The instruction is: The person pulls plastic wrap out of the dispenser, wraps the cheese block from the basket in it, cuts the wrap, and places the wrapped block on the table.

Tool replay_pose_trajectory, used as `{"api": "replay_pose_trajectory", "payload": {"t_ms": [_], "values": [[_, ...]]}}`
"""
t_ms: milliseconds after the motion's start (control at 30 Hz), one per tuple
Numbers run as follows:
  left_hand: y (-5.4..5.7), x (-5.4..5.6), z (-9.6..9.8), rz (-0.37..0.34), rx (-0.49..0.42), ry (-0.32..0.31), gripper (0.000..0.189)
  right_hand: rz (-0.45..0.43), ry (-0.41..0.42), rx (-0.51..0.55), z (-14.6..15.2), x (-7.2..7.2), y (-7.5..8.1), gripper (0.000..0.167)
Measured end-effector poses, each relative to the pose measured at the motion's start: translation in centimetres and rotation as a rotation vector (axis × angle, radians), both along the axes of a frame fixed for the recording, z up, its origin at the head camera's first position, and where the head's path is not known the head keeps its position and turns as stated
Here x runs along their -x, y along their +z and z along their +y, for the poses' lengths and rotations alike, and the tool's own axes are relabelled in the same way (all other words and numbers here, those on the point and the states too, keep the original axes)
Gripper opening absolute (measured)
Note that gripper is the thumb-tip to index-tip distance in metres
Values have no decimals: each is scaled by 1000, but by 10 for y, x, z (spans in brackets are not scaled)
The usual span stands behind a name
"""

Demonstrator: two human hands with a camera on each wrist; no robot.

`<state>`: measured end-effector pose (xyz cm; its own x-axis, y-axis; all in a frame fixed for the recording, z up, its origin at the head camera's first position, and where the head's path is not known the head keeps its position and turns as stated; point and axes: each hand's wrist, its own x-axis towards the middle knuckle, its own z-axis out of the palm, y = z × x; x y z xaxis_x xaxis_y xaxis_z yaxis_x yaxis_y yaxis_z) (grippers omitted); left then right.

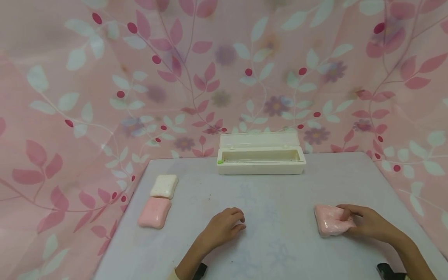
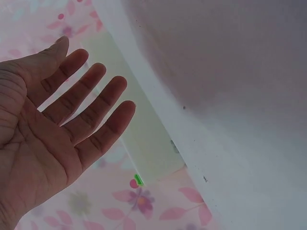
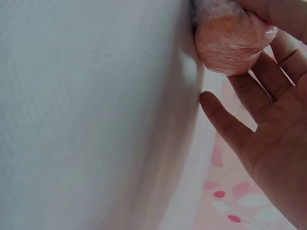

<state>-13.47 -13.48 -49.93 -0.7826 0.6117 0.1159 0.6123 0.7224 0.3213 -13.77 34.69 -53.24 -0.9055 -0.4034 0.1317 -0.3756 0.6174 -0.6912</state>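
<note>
Head view: right hand (image 1: 374, 224), fingers gripping one film-wrapped bar (image 1: 328, 221); left hand (image 1: 222, 228), fingers loose; two pillow-shaped bars (image 1: 154, 212) left of box (image 1: 260, 169).

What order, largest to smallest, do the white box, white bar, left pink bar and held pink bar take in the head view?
1. White box
2. Left pink bar and held pink bar: too alike to rank, as fingers partly cover the latter.
3. White bar, though it lies farther back.
</note>
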Motion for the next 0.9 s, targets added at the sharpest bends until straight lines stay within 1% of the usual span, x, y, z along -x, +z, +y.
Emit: {"api": "replay_pose_trajectory", "payload": {"t_ms": [67,133,200,267,333,367,433,533,600,667,767,833,900], "values": [[0,0,-2,-5,-4,5,10,6,33,-13,1,1,1,44],[0,2,-5,0,-5,11,10,7,72,-63,0,3,8,50],[2,7,-8,1,-6,25,9,5,110,-103,-2,6,21,62],[8,19,-12,12,-12,53,9,10,131,-145,-9,13,38,61],[17,35,-15,25,-18,87,10,29,113,-156,-22,25,54,54],[22,46,-17,34,-24,106,10,30,103,-151,-30,33,61,54],[31,69,-18,77,-30,136,12,77,66,-164,-50,53,68,46],[36,106,-15,159,-31,151,16,133,1,-180,-80,83,68,40],[36,130,-12,218,-14,158,20,185,-24,-183,-97,103,64,39],[35,151,-9,262,4,163,24,206,-48,-184,-110,121,62,40],[33,175,-5,279,32,163,29,214,-74,-179,-124,143,62,40],[31,188,-2,273,54,154,28,200,-83,-185,-128,153,65,41],[30,197,0,250,67,138,26,182,-86,-198,-130,161,68,42]]}}
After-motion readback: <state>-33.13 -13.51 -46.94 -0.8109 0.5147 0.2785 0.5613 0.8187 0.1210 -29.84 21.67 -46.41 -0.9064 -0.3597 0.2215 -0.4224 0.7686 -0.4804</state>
